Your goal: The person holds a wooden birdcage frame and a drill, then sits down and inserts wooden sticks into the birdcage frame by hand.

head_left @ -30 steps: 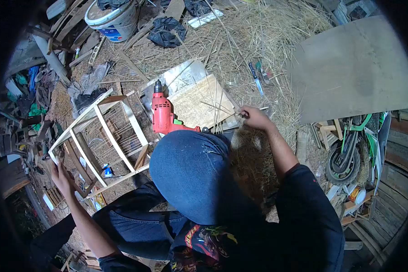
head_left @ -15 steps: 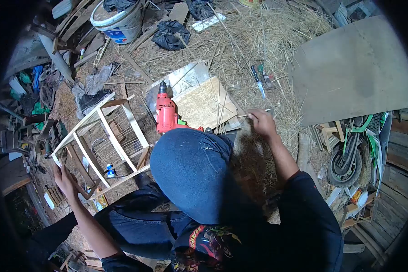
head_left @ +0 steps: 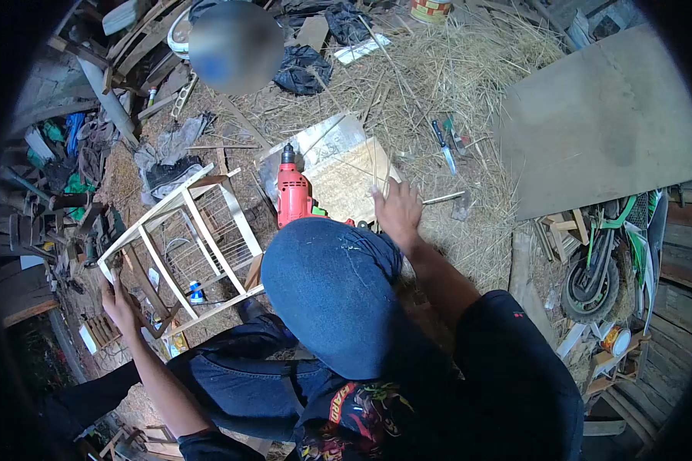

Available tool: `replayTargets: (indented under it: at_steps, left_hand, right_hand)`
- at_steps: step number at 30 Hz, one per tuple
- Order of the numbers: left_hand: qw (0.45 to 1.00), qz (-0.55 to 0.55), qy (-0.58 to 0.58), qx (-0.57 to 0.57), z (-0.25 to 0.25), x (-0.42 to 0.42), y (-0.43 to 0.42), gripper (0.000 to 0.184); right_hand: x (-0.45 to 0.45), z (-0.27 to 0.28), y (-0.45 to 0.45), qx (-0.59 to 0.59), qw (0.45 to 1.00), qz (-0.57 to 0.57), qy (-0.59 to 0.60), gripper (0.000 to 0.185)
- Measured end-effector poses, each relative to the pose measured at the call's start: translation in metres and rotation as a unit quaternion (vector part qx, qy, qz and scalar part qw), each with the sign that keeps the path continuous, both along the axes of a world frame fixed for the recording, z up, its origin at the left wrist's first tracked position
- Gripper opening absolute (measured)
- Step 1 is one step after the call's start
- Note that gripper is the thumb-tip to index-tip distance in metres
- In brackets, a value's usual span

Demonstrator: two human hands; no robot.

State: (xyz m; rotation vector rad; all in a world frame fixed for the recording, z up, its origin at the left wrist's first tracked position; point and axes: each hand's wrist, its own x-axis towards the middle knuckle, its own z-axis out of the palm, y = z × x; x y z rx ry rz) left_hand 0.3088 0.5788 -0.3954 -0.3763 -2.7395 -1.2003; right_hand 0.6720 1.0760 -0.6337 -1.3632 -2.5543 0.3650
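My left hand [head_left: 120, 309] grips the near left corner of a slatted wooden frame [head_left: 201, 238], which has thin wires strung across its inside. My right hand [head_left: 399, 213] rests at the right edge of a pale wooden board [head_left: 338, 187], fingers apart. Thin straw-like sticks lie on the board by its fingertips. To the hand's right a thin stick [head_left: 444, 198] lies on the ground. A red power drill [head_left: 293, 192] sits between frame and board, its chuck pointing away from me. My denim-covered knee hides part of the drill's handle.
A knife [head_left: 443, 146] lies on the straw beyond the board. At the right are a large flat panel [head_left: 603, 127] and a motorcycle wheel [head_left: 590, 290]. A blue-and-white can [head_left: 196, 292] stands by the frame. Black plastic bags [head_left: 303, 69] lie at the back.
My right hand has moved left from the thin stick to the board's edge, and its fingers have spread. The stick stays behind on the ground. My left hand keeps its hold on the frame.
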Motion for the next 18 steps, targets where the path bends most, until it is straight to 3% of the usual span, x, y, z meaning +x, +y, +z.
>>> replayTargets:
  at_steps: [1,4,6,7,9,10,13,18]
  left_hand:
    - [0.998,-0.022,0.046,-0.029,-0.002,-0.005,-0.005,0.037]
    - [1.0,0.014,-0.026,-0.01,-0.001,0.0,-0.01,0.037]
    - [0.991,-0.039,0.112,-0.063,-0.008,-0.007,-0.013,0.036]
    - [0.991,-0.037,0.113,-0.062,0.003,0.003,0.001,0.036]
    - [0.998,0.044,-0.028,-0.035,0.021,0.027,0.022,0.036]
    - [0.998,0.021,0.038,-0.049,0.007,0.012,0.007,0.037]
    - [1.0,0.027,-0.012,-0.01,0.008,0.017,0.006,0.038]
    - [0.999,0.03,0.011,-0.015,0.006,0.015,0.001,0.036]
  right_hand:
    - [-0.005,0.001,-0.001,0.002,1.0,0.002,0.001,0.051]
    - [-0.017,-0.001,-0.005,0.036,0.999,0.026,-0.01,0.052]
    - [-0.024,-0.008,-0.004,0.035,0.999,0.034,-0.018,0.048]
    - [-0.027,-0.011,-0.004,0.034,0.998,0.042,-0.029,0.044]
    - [-0.03,-0.014,-0.003,0.05,0.997,0.051,-0.013,0.04]
    - [-0.032,-0.015,-0.001,0.065,0.996,0.059,0.001,0.037]
    - [-0.037,-0.016,0.011,0.07,0.994,0.078,0.022,0.036]
    - [-0.049,0.006,0.01,0.006,0.998,0.066,0.021,0.034]
